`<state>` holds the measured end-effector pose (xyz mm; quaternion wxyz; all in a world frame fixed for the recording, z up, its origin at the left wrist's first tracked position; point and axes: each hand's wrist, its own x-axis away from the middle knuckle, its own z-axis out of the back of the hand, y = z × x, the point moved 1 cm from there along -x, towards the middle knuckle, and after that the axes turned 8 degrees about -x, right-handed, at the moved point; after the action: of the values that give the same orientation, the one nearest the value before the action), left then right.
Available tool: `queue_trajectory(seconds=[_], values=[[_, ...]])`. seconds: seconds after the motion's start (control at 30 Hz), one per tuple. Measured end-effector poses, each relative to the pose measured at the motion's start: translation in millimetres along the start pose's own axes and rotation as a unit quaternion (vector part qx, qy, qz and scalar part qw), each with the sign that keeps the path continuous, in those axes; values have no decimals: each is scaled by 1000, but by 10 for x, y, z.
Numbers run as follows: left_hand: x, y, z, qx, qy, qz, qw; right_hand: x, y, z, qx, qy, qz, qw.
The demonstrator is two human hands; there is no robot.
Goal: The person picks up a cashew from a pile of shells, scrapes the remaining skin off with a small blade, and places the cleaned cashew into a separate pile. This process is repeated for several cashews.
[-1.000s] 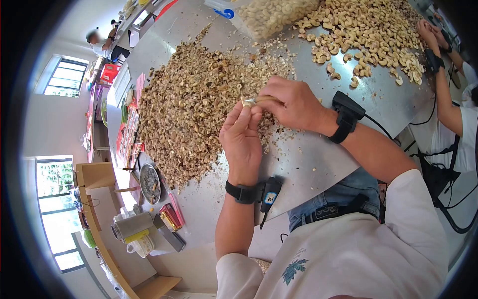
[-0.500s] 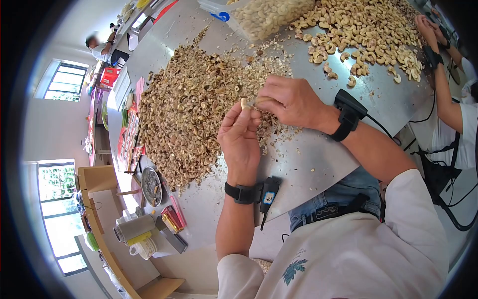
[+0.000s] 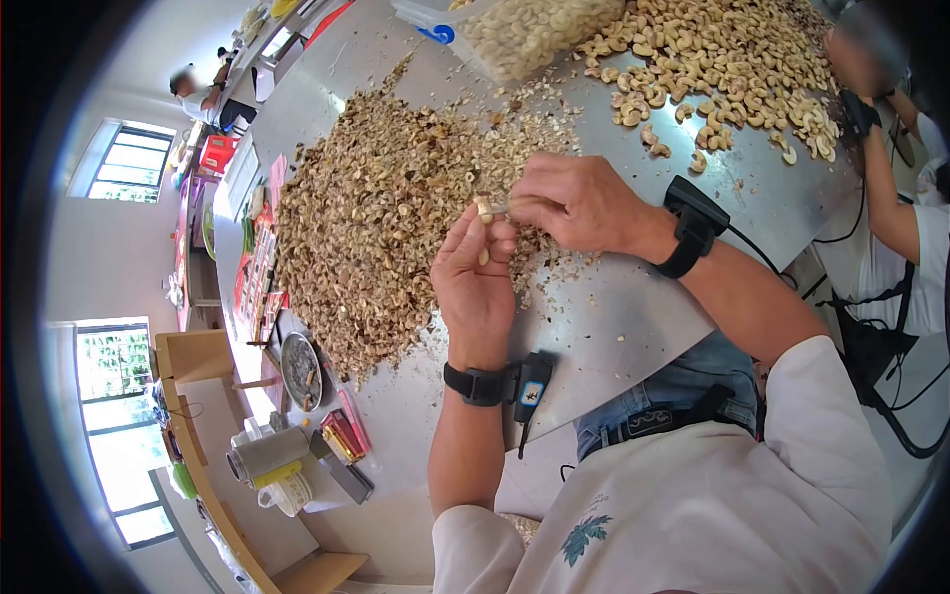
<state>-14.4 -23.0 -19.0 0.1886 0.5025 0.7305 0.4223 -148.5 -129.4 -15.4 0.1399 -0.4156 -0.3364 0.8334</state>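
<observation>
My left hand (image 3: 477, 272) pinches a pale cashew nut (image 3: 484, 209) between thumb and fingertips, and a second pale piece shows lower between its fingers. My right hand (image 3: 579, 203) is closed on a small thin tool (image 3: 501, 209), whose tip touches the nut. Both hands are over the near right side of a large heap of brown shell bits (image 3: 376, 228). Straps with dark devices are round both wrists.
A clear container of cashews (image 3: 539, 35) stands at the back, beside a spread of cashews (image 3: 717, 69). A metal bowl (image 3: 301, 371) sits at the left table edge. A co-worker's arm (image 3: 891, 213) is at the right. Another person (image 3: 203, 97) sits far left.
My left hand has turned slightly, and a second pale piece now shows between its fingers. The co-worker's head now covers their hands at the upper right.
</observation>
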Motion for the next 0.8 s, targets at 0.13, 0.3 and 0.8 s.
queue_trajectory(seconds=[0.13, 0.3, 0.8], values=[[15, 24, -14, 29, 6, 18, 999, -8, -49, 1, 35, 23, 15, 999], [20, 51, -33, 29, 10, 31, 999, -22, -64, -11, 70, 60, 35, 995], [88, -39, -212, -178, -3, 5, 984, -29, 231, 116, 72, 98, -82, 989]])
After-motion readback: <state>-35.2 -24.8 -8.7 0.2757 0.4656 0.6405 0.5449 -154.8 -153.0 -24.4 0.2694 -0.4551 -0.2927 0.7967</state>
